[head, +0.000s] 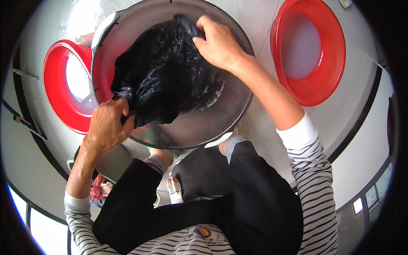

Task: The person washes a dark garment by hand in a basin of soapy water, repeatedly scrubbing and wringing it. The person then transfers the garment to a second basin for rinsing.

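Observation:
A wet black cloth garment (159, 76) lies spread in a large, see-through grey basin (197, 127) with some water and a little foam in it. My left hand (110, 122) grips the garment's near left corner at the basin's left rim. At the far right part of the garment, my right hand (220, 44) pinches a bunched end between thumb and fingers, raised over the basin. The middle of the garment rests low in the basin. What kind of garment it is, I cannot tell.
A red basin (52, 91) with water stands at the left, partly behind the large one. Another red basin (331, 73) at the right holds cloudy water (301, 47). A green bucket (113, 164) and crumpled pink cloth (98, 189) are by my left leg.

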### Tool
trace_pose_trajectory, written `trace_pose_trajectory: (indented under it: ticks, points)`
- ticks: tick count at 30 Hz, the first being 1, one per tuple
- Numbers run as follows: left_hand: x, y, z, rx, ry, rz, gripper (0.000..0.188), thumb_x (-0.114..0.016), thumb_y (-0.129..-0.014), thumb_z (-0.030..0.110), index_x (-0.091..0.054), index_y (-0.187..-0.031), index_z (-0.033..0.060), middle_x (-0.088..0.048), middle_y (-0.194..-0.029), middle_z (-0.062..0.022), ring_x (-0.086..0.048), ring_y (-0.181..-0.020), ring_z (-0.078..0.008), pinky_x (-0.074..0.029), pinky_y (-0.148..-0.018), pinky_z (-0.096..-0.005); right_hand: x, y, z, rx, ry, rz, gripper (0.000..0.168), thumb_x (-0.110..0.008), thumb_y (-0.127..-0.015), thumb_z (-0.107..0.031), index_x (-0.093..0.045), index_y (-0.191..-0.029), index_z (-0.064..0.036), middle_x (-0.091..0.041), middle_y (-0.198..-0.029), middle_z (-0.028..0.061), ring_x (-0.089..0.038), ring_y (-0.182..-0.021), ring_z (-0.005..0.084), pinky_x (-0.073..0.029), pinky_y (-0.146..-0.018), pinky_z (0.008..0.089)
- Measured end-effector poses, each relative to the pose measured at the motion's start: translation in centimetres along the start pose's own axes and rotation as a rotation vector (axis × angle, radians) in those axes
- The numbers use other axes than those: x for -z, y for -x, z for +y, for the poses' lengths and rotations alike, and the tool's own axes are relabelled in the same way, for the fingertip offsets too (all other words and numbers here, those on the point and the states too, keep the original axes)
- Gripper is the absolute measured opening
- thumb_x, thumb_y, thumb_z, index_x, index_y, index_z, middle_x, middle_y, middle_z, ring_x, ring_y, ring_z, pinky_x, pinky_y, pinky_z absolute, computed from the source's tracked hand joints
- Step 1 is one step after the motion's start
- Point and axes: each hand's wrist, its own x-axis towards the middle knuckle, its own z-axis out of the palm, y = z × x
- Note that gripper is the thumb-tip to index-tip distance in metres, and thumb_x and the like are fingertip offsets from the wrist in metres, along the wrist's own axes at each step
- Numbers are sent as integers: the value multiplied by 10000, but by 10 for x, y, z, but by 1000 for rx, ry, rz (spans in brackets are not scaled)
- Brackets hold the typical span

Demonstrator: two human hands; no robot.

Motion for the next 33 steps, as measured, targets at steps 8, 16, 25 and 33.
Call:
trace_pose_trajectory:
  ticks: [8,16,25,33]
  points:
    - [-37,-48,19,-247,-322,200,715,-729,-686,158,-442,-1328,27,-497,-965,-122,-549,-934,-270,-480,-785,-370,-25,25,-37,342,206,28,164,-632,-820,-119,-547,-875,10,-567,-894,180,-600,-836,375,-503,-736,436]
    - [-43,-66,-9,-216,-271,221,632,-568,-679,-47,-488,-1302,22,-523,-972,-142,-571,-910,-310,-504,-786,-385,-80,75,12,265,937,-715,316,-660,-739,-243,-706,-981,-47,-618,-1118,156,-553,-1071,308,-421,-914,453]
    - [-40,-79,-6,-401,88,290,807,-515,-557,-132,-414,-1342,19,-419,-1388,-185,-412,-1267,-379,-375,-1043,-421,79,21,-22,-63,-999,-291,349,-548,-724,-46,-622,-1044,73,-660,-948,107,-621,-839,158,-479,-822,275]
    - [-7,-77,53,-118,706,-328,370,-764,-640,119,-552,-908,-21,-600,-880,-106,-570,-860,-147,-424,-686,-320,83,-11,-83,206,-1016,-123,120,-577,-822,-63,-643,-869,25,-677,-812,73,-638,-731,139,-509,-736,266]
